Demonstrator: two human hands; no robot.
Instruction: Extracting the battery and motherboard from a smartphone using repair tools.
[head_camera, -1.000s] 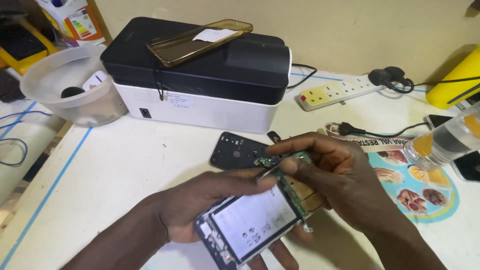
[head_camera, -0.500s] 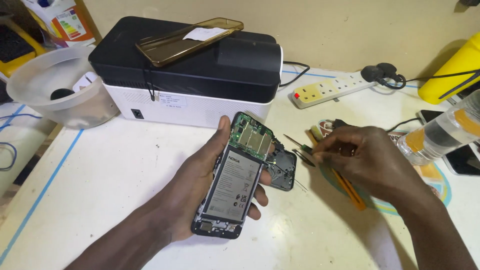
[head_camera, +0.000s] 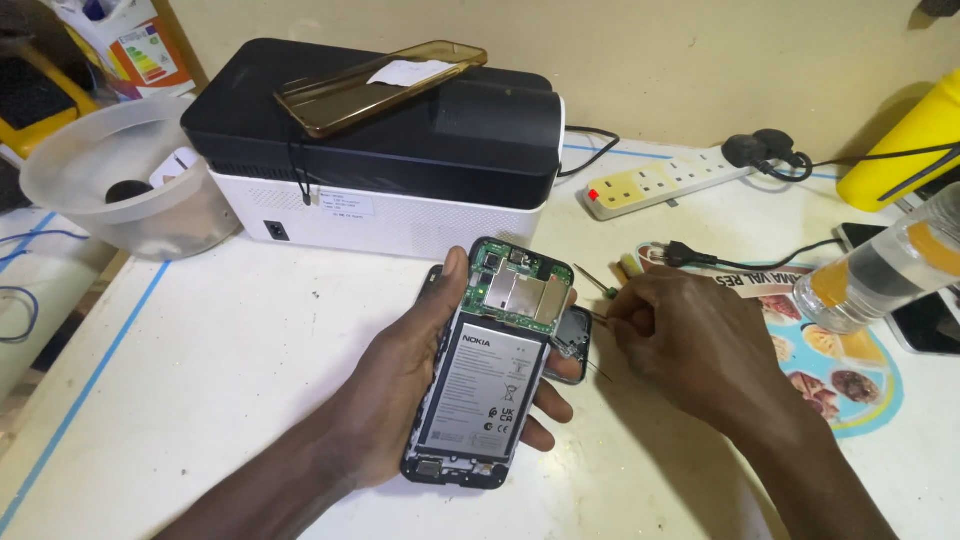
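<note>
Bare table (head_camera: 230, 340) free on left; printer (head_camera: 400, 160) blocks back, bottle (head_camera: 880, 270) right.

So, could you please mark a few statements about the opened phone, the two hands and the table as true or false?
1. The left hand holds the opened phone with its battery and circuit board facing up. True.
2. The right hand grips the plastic bottle. False: it rests on the table beside the phone, pinching a thin tool.
3. A brown phone case lies on the black-and-white box. True.
4. The extension strip has nothing plugged in. False: a black plug sits at its far end.
</note>
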